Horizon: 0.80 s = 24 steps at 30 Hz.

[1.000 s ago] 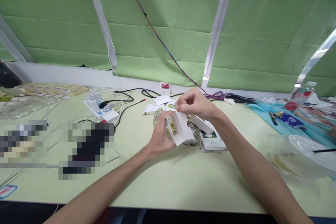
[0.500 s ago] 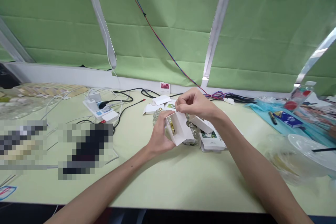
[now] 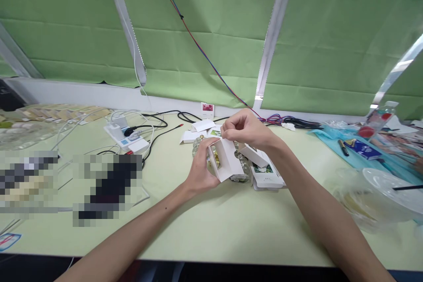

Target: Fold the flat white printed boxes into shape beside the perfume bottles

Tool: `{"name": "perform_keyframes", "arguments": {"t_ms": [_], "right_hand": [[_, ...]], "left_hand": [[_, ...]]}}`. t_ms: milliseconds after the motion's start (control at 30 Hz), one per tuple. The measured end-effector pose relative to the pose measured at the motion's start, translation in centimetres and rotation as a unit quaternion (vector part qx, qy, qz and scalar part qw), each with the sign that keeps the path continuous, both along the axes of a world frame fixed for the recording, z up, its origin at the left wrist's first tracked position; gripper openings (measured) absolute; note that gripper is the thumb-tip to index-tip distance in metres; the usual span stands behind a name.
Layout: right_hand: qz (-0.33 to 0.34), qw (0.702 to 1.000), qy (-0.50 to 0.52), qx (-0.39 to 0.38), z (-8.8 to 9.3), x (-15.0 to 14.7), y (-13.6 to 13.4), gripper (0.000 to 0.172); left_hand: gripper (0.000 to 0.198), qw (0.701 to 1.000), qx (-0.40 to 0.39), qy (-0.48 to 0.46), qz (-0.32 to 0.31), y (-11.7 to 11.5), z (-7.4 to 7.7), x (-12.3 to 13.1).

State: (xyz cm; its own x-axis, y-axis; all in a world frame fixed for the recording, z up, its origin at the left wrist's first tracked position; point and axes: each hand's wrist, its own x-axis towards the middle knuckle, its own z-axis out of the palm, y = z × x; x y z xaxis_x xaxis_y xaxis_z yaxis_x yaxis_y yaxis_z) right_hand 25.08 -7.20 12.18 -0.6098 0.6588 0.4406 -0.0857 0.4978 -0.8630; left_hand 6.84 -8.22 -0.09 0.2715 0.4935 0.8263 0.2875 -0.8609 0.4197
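A small white cardboard box [image 3: 228, 163], its flap raised toward me, is gripped by my left hand [image 3: 201, 169] from the left side. Something gold-coloured [image 3: 216, 157] shows inside it. My right hand [image 3: 246, 128] is closed at the box's top edge, thumb and fingers pinched together; whether they hold the edge or something small is hidden. Behind and beside the box are clear glass bottles [image 3: 243, 172], partly covered by it. More white boxes with green pictures [image 3: 267, 176] lie under my right forearm, and others [image 3: 195, 134] lie behind my left hand.
A power strip [image 3: 127, 139] with plugs and cables stands at back left. On the right are a lidded plastic cup [image 3: 380, 198] with a black straw, a blue packet [image 3: 361, 149], a marker [image 3: 343, 148] and a plastic bottle [image 3: 383, 116]. A small picture card [image 3: 208, 110] leans at the back.
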Motion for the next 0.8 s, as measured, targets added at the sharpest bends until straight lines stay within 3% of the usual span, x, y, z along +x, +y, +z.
{"name": "perform_keyframes", "arguments": {"t_ms": [800], "right_hand": [[-0.019,1.0,0.003,0.003,0.33,-0.1,-0.18,0.029]], "left_hand": [[0.079,1.0,0.005,0.01,0.017,-0.44,0.57,0.07]]}}
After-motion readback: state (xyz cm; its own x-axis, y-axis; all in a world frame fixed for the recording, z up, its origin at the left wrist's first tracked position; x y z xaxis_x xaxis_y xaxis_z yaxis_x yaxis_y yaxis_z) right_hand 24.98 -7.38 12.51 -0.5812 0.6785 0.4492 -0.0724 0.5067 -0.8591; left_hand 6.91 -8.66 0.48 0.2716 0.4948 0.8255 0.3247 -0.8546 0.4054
